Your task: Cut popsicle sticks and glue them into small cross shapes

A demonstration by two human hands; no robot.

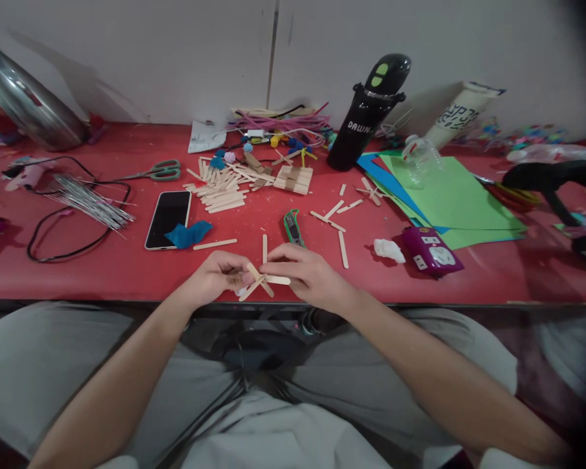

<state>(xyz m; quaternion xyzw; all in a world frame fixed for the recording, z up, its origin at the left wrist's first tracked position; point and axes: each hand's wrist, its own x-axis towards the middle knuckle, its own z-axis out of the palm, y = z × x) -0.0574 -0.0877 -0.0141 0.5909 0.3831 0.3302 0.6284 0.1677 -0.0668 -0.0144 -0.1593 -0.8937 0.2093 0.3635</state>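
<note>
Near the table's front edge, my left hand (227,272) pinches a small star-like piece made of wooden craft sticks (258,282), their ends meeting at the middle. My right hand (306,270) closes on the same piece from the other side, its fingertips at the centre and one stick jutting out below them. A bit of white material shows under my left fingers. Just beyond the hands lie a single upright-pointing craft stick (264,247) and a green-edged utility knife (293,227). Another loose craft stick (215,244) rests to the left.
On the red table (102,280) lie a phone (168,218) with blue scraps, a pile of craft sticks (224,185), scissors (156,170) and wires (95,202). A black bottle (364,120), green paper sheets (459,195) and a purple power adapter (432,252) stand rightward.
</note>
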